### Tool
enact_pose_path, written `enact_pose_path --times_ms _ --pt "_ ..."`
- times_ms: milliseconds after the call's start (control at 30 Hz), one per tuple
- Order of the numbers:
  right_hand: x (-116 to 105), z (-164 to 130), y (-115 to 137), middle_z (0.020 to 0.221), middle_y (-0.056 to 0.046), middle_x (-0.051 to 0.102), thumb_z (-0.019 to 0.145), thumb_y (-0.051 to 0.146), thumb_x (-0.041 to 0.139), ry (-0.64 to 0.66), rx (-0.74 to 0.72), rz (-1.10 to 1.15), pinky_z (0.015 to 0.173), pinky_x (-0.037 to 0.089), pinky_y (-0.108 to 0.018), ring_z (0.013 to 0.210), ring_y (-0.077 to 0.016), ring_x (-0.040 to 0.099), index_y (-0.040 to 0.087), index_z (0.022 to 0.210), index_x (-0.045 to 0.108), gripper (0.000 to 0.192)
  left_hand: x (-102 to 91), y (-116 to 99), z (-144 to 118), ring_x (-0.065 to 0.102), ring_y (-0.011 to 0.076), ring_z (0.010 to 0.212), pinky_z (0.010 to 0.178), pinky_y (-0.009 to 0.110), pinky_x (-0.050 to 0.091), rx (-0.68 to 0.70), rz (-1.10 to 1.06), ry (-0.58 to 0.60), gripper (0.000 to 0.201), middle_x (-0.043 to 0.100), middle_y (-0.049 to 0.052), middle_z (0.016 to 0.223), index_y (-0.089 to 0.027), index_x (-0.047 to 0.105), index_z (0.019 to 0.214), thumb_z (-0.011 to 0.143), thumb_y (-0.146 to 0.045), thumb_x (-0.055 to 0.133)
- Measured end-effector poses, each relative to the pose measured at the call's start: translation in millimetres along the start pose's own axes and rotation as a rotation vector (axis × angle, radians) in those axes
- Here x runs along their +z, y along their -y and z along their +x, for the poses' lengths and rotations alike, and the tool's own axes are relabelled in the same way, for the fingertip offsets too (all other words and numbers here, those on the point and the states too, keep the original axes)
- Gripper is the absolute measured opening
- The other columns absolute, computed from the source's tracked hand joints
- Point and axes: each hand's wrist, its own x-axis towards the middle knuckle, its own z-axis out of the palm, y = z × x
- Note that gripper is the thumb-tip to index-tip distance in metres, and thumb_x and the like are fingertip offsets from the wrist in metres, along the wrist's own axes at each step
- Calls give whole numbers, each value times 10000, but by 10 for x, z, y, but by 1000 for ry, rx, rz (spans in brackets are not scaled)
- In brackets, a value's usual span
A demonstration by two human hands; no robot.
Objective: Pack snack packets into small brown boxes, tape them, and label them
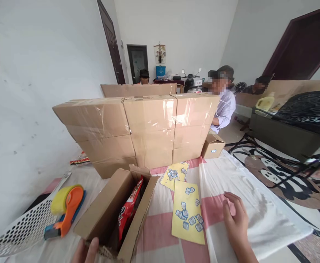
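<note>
An open cardboard box point(102, 208) lies lengthwise before me, with a red snack bag point(129, 208) inside. At its near left corner my left hand point(86, 251) grips the box edge; only fingertips show, and the rest is cut off by the frame. My right hand point(236, 219) is held over the right part of the table, thumb and fingers apart, holding nothing. Between the hands, nearer the right one, lies a yellow printed card point(187, 215). A second yellow card point(173, 173) with a scalloped edge lies behind it, partly overlapped.
Stacked, taped cartons point(151, 128) form a wall across the table's back. A small closed box point(213, 146) stands at their right end. On the left are an orange tape dispenser point(73, 201) and a white perforated basket point(20, 230). Beyond the cartons sits a person point(225, 102).
</note>
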Motion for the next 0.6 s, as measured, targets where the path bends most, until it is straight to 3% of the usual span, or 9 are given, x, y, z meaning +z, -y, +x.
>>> enact_pose_path --times_ms 133,267,433,600 --pt "169 47 528 1061 -109 710 972 446 494 149 45 214 905 515 -445 1038 -304 661 229 1038 671 287 81 304 -19 651 341 1136 889 426 597 -104 -6 -157 364 708 78 985 -254 707 1003 705 -460 671" --pt "477 145 1090 1202 -80 696 992 429 498 427 49 454 975 502 -423 1158 -275 636 255 1127 662 275 134 564 7 667 308 1046 834 399 593 -184 -62 -233 269 699 35 901 -243 674 872 690 -434 625" --pt "804 293 1464 1290 -61 684 1002 462 500 683 26 628 1101 430 -473 1255 -260 595 283 1214 660 320 124 551 167 671 238 798 668 310 554 -332 -315 -221 292 678 -26 753 -215 640 826 575 -364 667" --pt "1007 320 1645 1432 -35 609 1015 531 453 916 84 779 1180 358 -507 1357 -257 528 328 1315 648 412 116 427 262 682 256 747 634 313 538 -406 -373 -77 422 699 -10 699 -175 694 894 502 -323 643"
